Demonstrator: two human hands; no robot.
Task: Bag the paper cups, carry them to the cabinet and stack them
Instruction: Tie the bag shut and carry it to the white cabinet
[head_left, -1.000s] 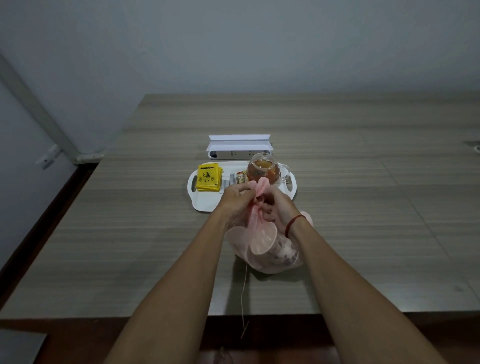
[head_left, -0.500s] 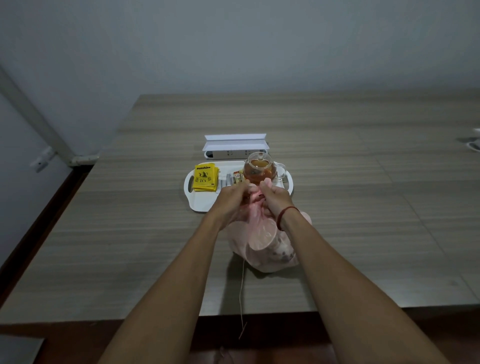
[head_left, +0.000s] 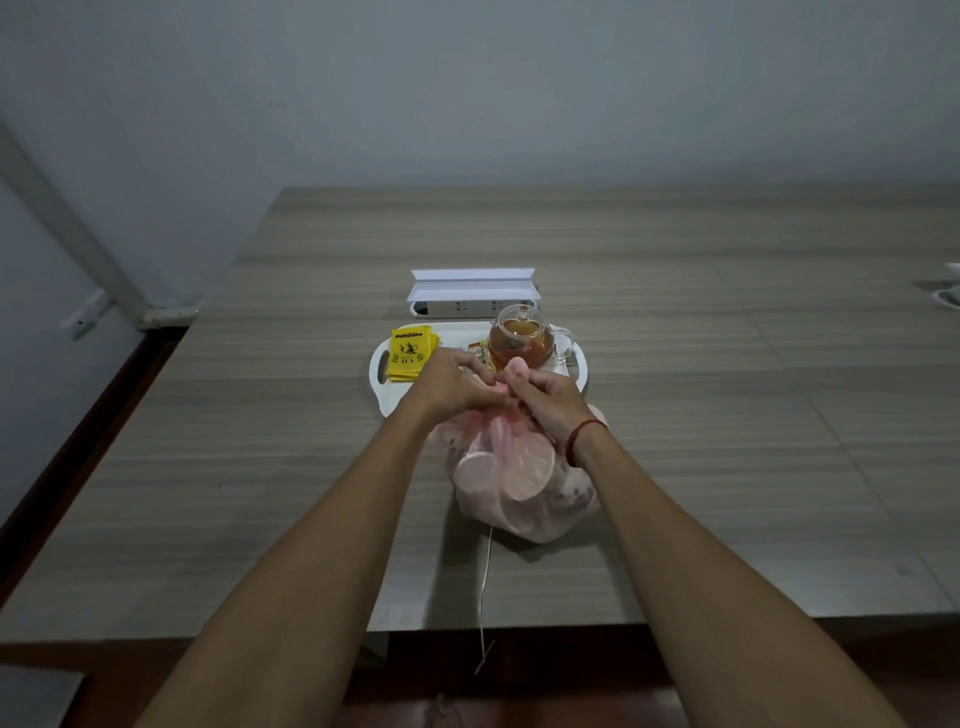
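Note:
A thin pink plastic bag (head_left: 524, 499) stands on the wooden table (head_left: 260, 467) near its front edge. Paper cups (head_left: 530, 467) show through it, packed inside. Both hands meet at the bag's gathered top. My left hand (head_left: 452, 384) pinches the pink handles from the left. My right hand (head_left: 545, 397), with a red string on its wrist, grips the twisted pink end from the right. The knot itself is hidden between the fingers.
Just behind the bag lies a white tray (head_left: 382, 384) with yellow tea packets (head_left: 410, 353) and a glass teapot (head_left: 522, 340) of amber tea. A white power strip box (head_left: 472, 296) sits behind the tray. A thin string (head_left: 485, 592) hangs over the table's front edge.
The hands have worked the bag's handles closer together at the top and sit slightly lower over the bag. The bag has stayed in place on the table.

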